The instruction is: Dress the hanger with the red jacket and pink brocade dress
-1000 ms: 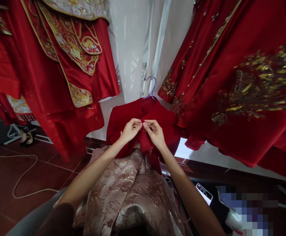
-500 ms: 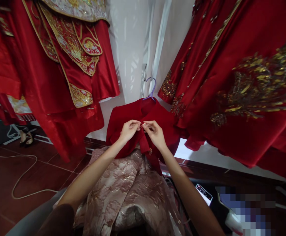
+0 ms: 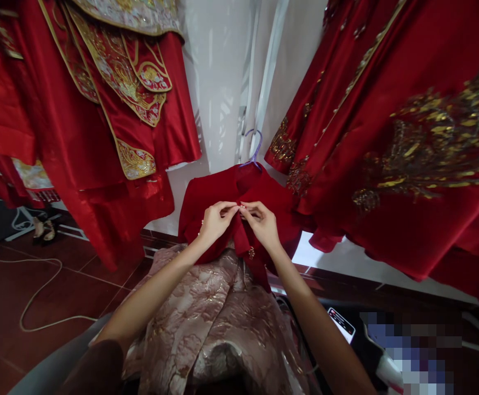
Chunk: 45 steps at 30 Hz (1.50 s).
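In front of me a red jacket (image 3: 210, 189) hangs on a purple hanger (image 3: 256, 147). At its front opening, my left hand (image 3: 218, 220) pinches the front edge, thumb and finger pressed together. Close beside it, almost fingertip to fingertip, my right hand (image 3: 262, 222) pinches at a small beaded button, which the fingers partly hide. Lower on the same edge shows another gold beaded button (image 3: 251, 252). Beneath the jacket spreads a pinkish, shiny brocade garment (image 3: 206, 307), over my lap.
Red embroidered garments (image 3: 141, 142) hang at left, and a red sequinned one (image 3: 420, 219) at right. A phone (image 3: 341, 325) with a lit screen lies at lower right. A cable (image 3: 42, 296) runs over the tiled floor, near dark shoes (image 3: 44, 230).
My left fingertips have shifted slightly right, closer to my right fingertips at the jacket's edge. The jacket and the surroundings stay the same.
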Each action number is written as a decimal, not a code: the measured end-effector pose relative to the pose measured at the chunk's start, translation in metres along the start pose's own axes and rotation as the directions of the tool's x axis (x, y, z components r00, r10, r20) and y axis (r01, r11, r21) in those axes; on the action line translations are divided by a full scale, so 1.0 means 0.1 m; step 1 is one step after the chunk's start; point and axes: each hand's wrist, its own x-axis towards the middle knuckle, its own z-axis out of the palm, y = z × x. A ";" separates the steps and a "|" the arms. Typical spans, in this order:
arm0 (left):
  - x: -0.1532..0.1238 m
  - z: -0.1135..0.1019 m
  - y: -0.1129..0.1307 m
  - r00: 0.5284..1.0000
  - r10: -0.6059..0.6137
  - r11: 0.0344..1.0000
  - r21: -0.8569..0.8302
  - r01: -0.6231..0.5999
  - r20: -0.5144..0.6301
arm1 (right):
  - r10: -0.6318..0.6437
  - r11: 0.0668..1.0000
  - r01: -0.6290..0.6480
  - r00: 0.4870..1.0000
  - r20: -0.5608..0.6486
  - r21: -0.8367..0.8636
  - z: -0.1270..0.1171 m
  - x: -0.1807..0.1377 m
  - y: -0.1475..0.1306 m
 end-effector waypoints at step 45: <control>-0.29 0.16 -0.06 0.986 0.109 0.990 0.078 -0.119 0.126 | 0.138 0.988 -0.145 0.985 -0.107 -0.054 0.20 -0.11 0.16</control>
